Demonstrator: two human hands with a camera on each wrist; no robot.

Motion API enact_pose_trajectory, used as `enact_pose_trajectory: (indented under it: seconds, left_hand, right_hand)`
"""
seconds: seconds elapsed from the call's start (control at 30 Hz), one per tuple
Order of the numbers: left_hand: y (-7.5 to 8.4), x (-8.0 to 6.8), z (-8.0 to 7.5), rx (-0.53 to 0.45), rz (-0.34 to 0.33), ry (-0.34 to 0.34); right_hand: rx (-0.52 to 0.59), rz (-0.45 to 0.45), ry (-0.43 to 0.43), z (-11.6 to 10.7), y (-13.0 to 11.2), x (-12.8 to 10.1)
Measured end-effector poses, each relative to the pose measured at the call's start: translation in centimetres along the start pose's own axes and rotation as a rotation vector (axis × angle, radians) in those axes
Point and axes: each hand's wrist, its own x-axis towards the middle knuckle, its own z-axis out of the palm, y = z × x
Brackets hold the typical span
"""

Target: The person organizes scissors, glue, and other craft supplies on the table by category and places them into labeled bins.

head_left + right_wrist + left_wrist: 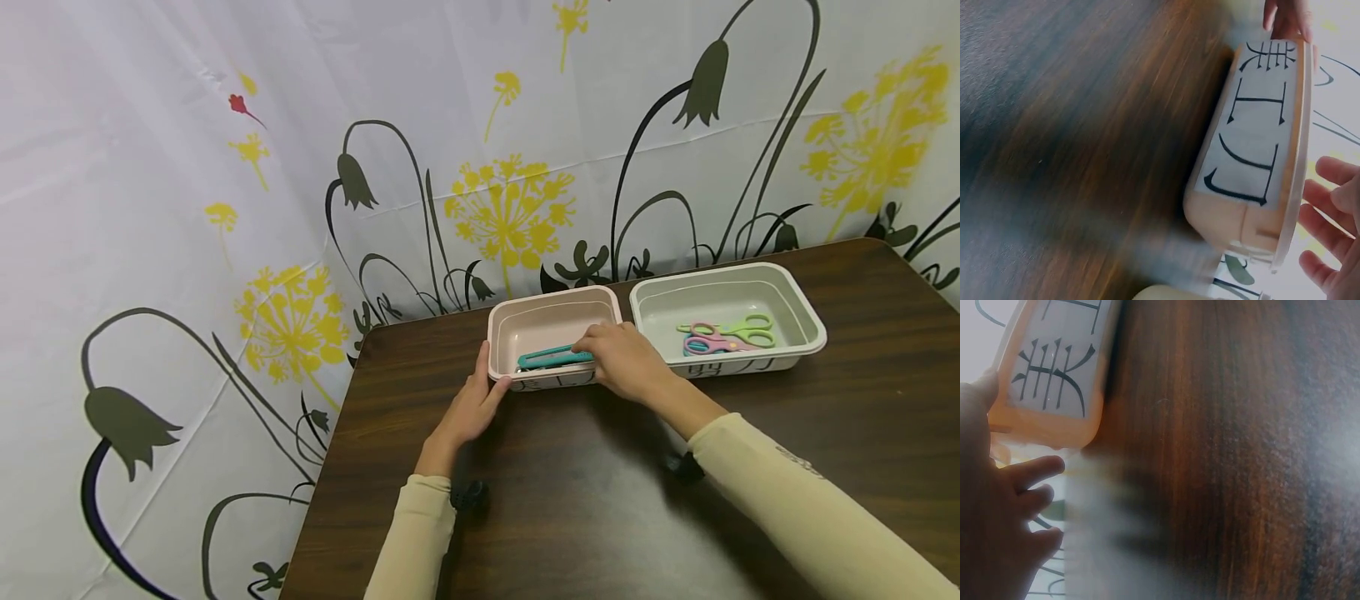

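Observation:
A pink bin (551,310) stands toward the back of the table, with teal utility knives (553,358) lying inside. My left hand (475,398) is at its near left corner, thumb at the front rim and fingers along the left side. In the left wrist view the fingers (1035,500) spread beside the bin's end. My right hand (624,360) reaches over the bin's right end, fingertips close to the knives. The right wrist view has its fingers (1325,228) apart and loosely bent beyond the rim, with nothing visible between them.
A pale green-grey bin (806,337) sits to the right, holding pink scissors (716,339), green scissors (757,327) and something blue. A white label (1244,137) with black characters covers the pink bin's front. Behind the dark wood table (570,500) hangs a flowered curtain (420,75).

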Motion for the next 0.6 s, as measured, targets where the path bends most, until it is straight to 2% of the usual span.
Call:
enact_pose_trajectory:
  seconds: [0.27, 0.6]
  left_hand:
    - [-0.3, -0.1, 0.0, 0.007, -0.026, -0.015]
    - [-0.4, -0.2, -0.1, 0.043, -0.043, -0.024]
  right_hand:
    - [0.047, -0.03, 0.023, -1.3, 0.5, -1.5]
    - [0.114, -0.044, 0.095, -3.5, 2.2, -4.5]
